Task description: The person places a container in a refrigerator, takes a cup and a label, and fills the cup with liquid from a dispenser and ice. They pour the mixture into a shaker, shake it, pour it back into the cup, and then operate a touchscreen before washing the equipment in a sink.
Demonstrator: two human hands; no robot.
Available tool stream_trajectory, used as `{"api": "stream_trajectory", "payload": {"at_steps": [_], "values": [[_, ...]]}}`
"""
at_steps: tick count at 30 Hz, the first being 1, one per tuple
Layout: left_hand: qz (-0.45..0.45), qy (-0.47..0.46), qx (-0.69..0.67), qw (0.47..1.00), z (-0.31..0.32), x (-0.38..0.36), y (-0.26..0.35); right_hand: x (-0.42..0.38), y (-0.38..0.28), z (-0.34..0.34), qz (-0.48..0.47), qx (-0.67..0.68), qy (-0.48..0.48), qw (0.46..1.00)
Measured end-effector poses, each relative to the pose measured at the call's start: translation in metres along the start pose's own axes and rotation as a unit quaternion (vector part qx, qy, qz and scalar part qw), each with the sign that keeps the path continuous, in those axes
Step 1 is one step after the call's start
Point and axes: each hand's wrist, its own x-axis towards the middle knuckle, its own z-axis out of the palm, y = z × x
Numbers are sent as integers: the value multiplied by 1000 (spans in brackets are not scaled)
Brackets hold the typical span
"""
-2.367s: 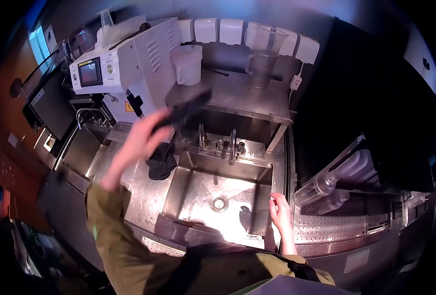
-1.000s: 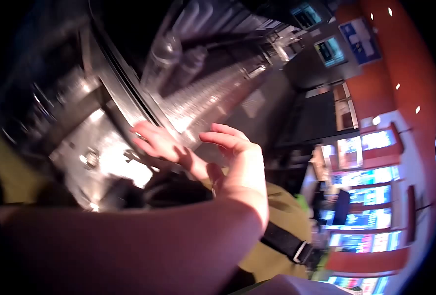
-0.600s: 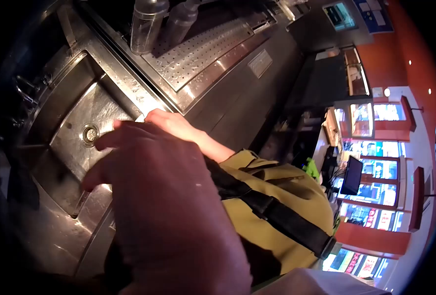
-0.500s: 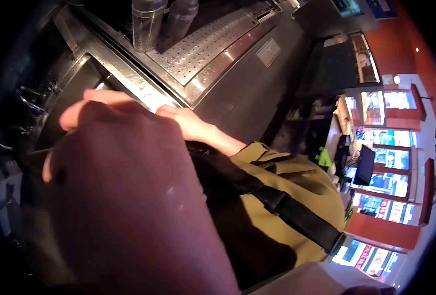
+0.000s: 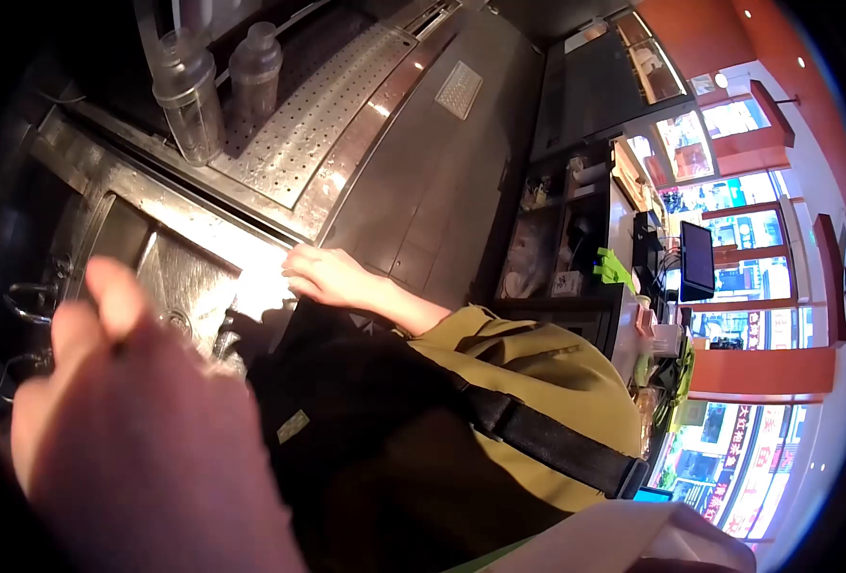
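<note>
My right hand [image 5: 127, 372] is large and slightly blurred in the lower left. Its fingers are apart with nothing visible between them, and they reach over the near side of a steel sink [image 5: 189, 272]. Just past the fingertips are metal taps [image 5: 31, 303]; I see no clear contact. My left hand [image 5: 332, 277], below a mustard-yellow sleeve, lies on the bright steel rim by the sink. Its fingers stretch over the edge and hold nothing that I can see. Part of the sink is hidden behind my right hand.
Two clear shaker bottles [image 5: 189, 105] stand beside a wet perforated drain tray [image 5: 299, 129]. My black apron [image 5: 347, 411] fills the lower middle. Farther off are dark shelves [image 5: 557, 234], a monitor [image 5: 697, 261] and bright windows. The view is turned sideways.
My right hand has moved down and left in view, toward the taps, uncovering more of the sink. The left hand stays on the rim. The camera has shifted.
</note>
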Motion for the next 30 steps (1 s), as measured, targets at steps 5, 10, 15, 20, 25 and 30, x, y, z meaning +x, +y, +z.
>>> {"api": "stream_trajectory", "payload": {"at_steps": [5,10,15,20,25,30], "values": [[15,1,1,1000,-4,18,3,3,-6,-5,40,-25,-16,999],[37,-62,22,997,-3,-62,4,2,-2,2,4,-28,-37,999],[31,-130,38,990,-10,-114,-19,-3,-2,-1,-8,-20,-14,1000],[-48,-250,-145,956,-2,-83,-67,-31,18,-11,49,-27,14,998],[-434,74,77,894,187,-157,-64,-79,48,-59,175,57,105,977],[-503,-257,-279,777,181,-127,38,-127,99,-99,285,7,81,955]]}}
